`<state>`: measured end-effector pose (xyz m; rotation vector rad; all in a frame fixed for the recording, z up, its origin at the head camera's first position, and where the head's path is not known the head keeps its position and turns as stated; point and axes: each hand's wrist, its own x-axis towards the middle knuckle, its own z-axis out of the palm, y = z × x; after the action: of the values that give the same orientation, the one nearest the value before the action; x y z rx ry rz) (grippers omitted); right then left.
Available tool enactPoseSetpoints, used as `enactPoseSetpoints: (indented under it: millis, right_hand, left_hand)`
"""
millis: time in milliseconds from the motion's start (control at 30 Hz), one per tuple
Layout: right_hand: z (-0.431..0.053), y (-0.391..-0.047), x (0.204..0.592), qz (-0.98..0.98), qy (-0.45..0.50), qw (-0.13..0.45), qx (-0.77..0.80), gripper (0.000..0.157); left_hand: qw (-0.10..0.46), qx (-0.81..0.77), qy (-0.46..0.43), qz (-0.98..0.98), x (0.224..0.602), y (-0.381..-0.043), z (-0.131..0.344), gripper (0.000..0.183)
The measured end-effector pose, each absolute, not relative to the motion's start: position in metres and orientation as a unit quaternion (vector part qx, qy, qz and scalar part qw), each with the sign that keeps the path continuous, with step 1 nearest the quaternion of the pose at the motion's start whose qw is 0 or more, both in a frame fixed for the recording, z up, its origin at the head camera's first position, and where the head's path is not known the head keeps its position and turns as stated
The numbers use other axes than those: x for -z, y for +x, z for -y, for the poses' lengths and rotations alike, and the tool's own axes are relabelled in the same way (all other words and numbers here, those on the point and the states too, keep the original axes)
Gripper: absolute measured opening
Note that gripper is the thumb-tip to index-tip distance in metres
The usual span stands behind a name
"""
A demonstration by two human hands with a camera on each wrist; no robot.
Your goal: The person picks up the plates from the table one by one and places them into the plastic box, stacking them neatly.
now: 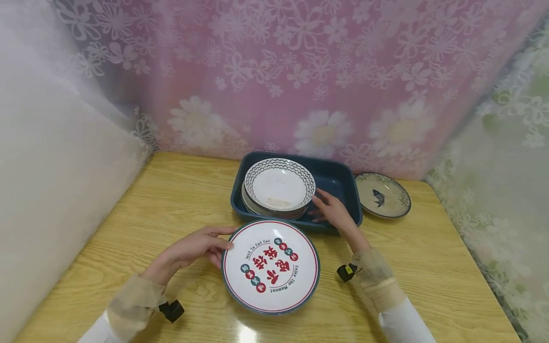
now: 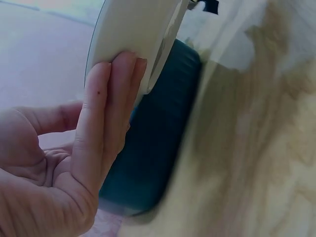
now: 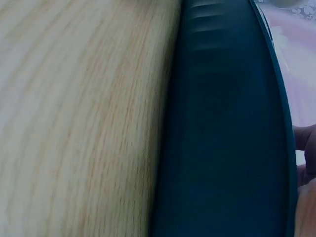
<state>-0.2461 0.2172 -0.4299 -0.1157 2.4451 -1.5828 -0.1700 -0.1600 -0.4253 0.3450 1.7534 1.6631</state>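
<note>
My left hand (image 1: 193, 248) holds a round white plate (image 1: 272, 267) with red characters and a dark green rim, thumb over its left edge and fingers beneath. In the left wrist view those fingers lie along the plate's pale underside (image 2: 140, 27). A dark blue tray (image 1: 339, 183) stands behind the plate, with a stack of dishes in its left half. The top one is a white dish (image 1: 279, 183) with black wavy lines round its rim. At that dish's right edge is my right hand (image 1: 335, 213), reaching into the tray with fingers spread.
A beige plate (image 1: 383, 195) with a fish drawing sits against the tray's right end. The wooden table (image 1: 184, 190) meets a pink flowered curtain (image 1: 257, 95) at the back. Pale cloth hangs at both sides.
</note>
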Motion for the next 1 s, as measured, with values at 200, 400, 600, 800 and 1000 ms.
enactPoseSetpoints:
  millis: [200,400,600,800,1000]
  right_hand:
    - [-0.219,-0.251,0.432,-0.812,-0.027,0.137,0.566,0.065]
    - [-0.222,-0.254,0.433,-0.817,0.009,0.145,0.558,0.061]
    - [-0.224,-0.255,0.434,-0.776,-0.002,0.157,0.610,0.058]
    - [-0.225,-0.255,0.433,-0.770,-0.015,0.161,0.617,0.061]
    - [-0.225,-0.254,0.434,-0.774,-0.018,0.162,0.611,0.059]
  left_hand:
    - [0.319,-0.652,0.142,-0.673,0.408,-0.183,0.161,0.067]
    - [0.263,-0.680,0.111,-0.676,0.388,-0.204,0.154,0.065]
    - [0.172,-0.711,0.067,-0.678,0.376,-0.230,0.129,0.058]
    - [0.124,-0.727,0.023,-0.674,0.379,-0.253,0.103,0.049]
    - [0.124,-0.721,-0.007,-0.682,0.388,-0.263,0.091,0.053]
